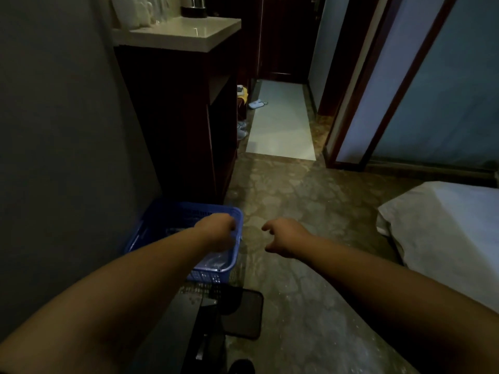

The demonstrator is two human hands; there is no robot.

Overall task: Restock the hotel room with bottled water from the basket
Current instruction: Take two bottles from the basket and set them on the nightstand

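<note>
A blue plastic basket (186,233) sits on the floor in the lower left of the frame, right beside the gray wall. Inside it, near the bottom corner, something clear and shiny shows. These look like the water bottles (217,261), but the room is dark and it is hard to count them.

The left hand (220,230) is over the basket, near its right rim. Its fingers are curled down and hidden, so I cannot tell if it is holding a bottle or the rim. The right hand (283,238) hangs in the air just to the right of the basket, over the patterned floor (297,198). Its fingers are bent but apart, and it holds nothing.

In the upper left of the frame is a dark cabinet with a pale counter top (186,32). White cups (135,12) stand on it. That looks like the place where the water should go.

What could go wrong? The room is dim, so a hand could miss a bottle. Clear bottles are smooth and could slip and roll on the floor. A dark flat thing (243,314) lies on the floor below the basket, and a foot could trip on it.
</note>
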